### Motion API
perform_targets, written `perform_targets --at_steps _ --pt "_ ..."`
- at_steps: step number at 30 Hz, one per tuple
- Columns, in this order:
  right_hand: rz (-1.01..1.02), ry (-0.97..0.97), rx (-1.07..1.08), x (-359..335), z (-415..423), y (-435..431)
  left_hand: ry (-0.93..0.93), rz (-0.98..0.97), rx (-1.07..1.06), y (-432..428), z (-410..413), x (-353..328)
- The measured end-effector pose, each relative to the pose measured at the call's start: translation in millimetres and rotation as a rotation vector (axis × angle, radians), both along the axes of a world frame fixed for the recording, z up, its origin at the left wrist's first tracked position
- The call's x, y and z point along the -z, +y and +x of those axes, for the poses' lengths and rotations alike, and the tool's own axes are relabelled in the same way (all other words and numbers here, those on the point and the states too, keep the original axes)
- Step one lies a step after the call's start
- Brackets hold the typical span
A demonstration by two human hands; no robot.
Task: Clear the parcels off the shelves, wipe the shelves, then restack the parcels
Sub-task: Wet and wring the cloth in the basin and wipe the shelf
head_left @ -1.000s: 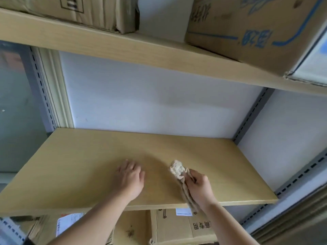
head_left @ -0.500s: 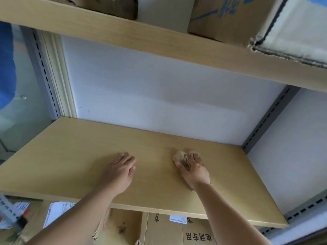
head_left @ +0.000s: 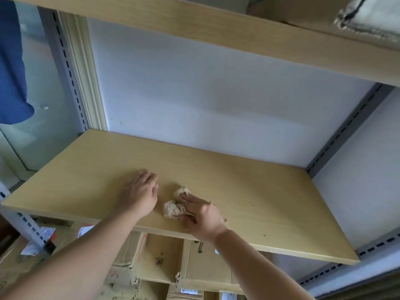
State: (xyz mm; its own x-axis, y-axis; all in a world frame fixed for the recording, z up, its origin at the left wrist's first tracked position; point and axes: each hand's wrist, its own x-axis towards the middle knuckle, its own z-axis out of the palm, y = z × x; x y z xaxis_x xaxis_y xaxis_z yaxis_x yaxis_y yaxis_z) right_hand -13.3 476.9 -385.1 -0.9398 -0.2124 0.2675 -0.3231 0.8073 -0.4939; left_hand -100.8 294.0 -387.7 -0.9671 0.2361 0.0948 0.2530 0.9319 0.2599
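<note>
In the middle of the frame a light wooden shelf (head_left: 249,191) runs from lower left to right, its surface bare but for a few dark specks toward the right. The left hand (head_left: 140,195) lies flat on the board near its front edge, fingers straight and close together, palm down. Just to its right, the right hand (head_left: 202,217) presses a crumpled beige cloth (head_left: 175,207) against the shelf, its fingers curled over the wad and gripping it; the two hands sit near each other without touching. Behind the shelf stands a white back wall (head_left: 216,94), flanked by grey slotted uprights (head_left: 346,126). Across the top of the frame a second wooden shelf (head_left: 216,29) carries cardboard parcels (head_left: 303,9) at the upper right. More cardboard parcels (head_left: 205,267), some with white labels, stand below the wiped shelf along the bottom of the frame. A blue fabric (head_left: 10,72) hangs at the upper left edge.
</note>
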Motion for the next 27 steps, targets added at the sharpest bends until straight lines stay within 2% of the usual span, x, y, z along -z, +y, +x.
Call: perform_targets --at_steps 3,6,10,13,16,18,20,22,27 --pt "-0.015 -0.02 -0.091 2 20 -13 -0.017 -0.023 0.017 -1 2 -2" --pt "-0.157 -0.056 -0.109 -3 35 -12 -0.004 0.016 0.043 8 7 -6" --pt "-0.388 -0.044 0.244 -28 42 40 0.037 0.092 0.156 26 15 0" --pt "-0.288 0.033 0.57 -33 41 97 0.043 0.033 0.163 36 19 4" --pt "-0.202 -0.078 0.814 -28 45 144 0.064 -0.021 0.176 40 24 -1" --pt "-0.093 -0.158 0.855 -21 43 153 0.076 -0.042 0.183 38 25 -1" --pt "-0.024 -0.174 0.775 -18 32 138 0.084 -0.03 0.193 38 22 1" --pt "-0.016 -0.137 0.593 -16 21 104 0.074 -0.006 0.208 37 22 2" --pt "-0.006 -0.09 0.202 -13 20 29 0.057 0.207 0.156 33 24 -1"
